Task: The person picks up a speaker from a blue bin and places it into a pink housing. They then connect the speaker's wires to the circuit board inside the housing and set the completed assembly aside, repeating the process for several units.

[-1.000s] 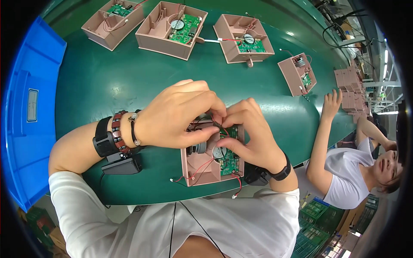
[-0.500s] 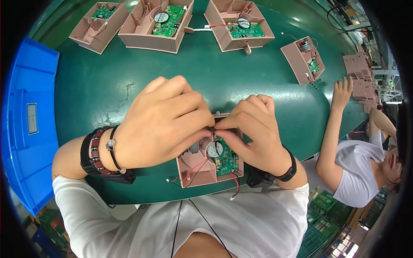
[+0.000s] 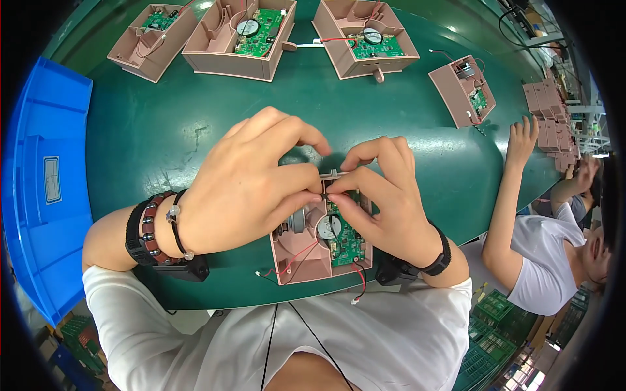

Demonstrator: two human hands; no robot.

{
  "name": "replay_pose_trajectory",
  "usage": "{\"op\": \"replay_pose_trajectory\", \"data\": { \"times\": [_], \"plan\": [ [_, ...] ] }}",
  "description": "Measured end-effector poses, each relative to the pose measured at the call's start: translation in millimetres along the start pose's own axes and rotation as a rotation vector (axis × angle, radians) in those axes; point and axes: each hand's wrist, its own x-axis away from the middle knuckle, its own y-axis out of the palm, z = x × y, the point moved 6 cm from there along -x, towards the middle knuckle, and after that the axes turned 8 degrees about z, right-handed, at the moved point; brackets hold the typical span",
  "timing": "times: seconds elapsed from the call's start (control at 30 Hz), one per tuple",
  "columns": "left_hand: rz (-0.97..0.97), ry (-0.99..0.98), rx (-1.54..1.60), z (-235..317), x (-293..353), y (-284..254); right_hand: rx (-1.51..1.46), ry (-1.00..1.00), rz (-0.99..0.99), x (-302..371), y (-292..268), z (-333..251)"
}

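Both hands (image 3: 235, 186) (image 3: 392, 202) pinch a dark piece (image 3: 325, 196) (tiny); the pink box (image 3: 316, 272) sits beneath.

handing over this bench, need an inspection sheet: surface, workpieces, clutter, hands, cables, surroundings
surface: green tabletop, dark marks left of centre
workpieces: open pink housing before the wearer, containing green circuit board and white-faced disc; four similar housings beyond
clutter: blue bin at left
hands: left hand and right hand appear to pinch a small dark piece above the housing; its kind cannot be told
cables: red and black wires overhang the housing's near edge, ending in a white connector
surroundings: another person at right; stacked pink boxes farther off
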Motion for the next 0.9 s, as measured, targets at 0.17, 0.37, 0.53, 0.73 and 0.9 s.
{"op": "replay_pose_trajectory", "data": {
  "times": [0.17,0.37,0.53,0.73,0.9],
  "plan": [
    [-0.010,0.011,0.042,0,-1,3,-0.013,-0.005,-0.018,0,1,0],
    [-0.074,0.000,-0.011,-1,2,8,-0.032,0.009,-0.043,-1,4,2],
    [0.004,-0.055,0.171,-20,-6,2,-0.051,-0.033,-0.032,-7,-13,4],
    [0.116,-0.199,0.163,-63,-9,4,0.105,-0.358,-0.125,32,-6,-65],
    [0.062,-0.196,0.150,-63,-4,8,0.413,-0.375,-0.118,61,20,-71]
  ]
}}
